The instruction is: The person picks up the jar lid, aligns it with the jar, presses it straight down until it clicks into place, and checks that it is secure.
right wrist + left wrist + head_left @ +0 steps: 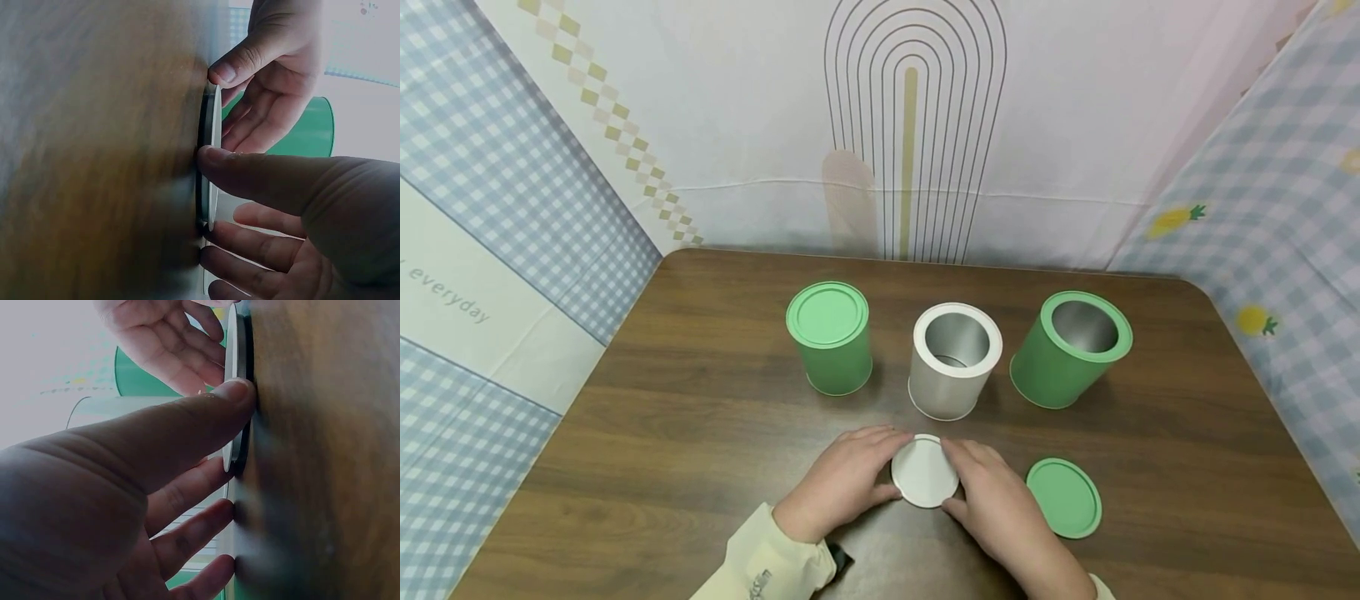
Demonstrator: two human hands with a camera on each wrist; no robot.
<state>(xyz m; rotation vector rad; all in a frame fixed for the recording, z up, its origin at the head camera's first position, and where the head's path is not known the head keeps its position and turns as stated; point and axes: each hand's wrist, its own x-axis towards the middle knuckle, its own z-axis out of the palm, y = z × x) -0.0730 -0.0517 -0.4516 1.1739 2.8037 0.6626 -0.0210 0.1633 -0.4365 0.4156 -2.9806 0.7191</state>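
A round white lid (925, 471) lies flat at the table's front middle, at or just above the wood. My left hand (848, 473) holds its left edge between thumb and fingers. From the right, my right hand (1000, 500) grips the opposite edge in the same way. The left wrist view shows the left thumb (234, 392) against the rim of the lid (230, 350), with other fingertips down at the tabletop. Straight behind the lid stands a white can (947, 392), its top uncovered and its metal inside showing.
A green can (838, 367) with a green lid (827, 315) on it stands at the left. To the right is an uncovered green can (1048, 367). Near my right hand a loose green lid (1065, 498) lies on the brown wooden table (662, 450). Patterned cloth (737, 100) hangs behind.
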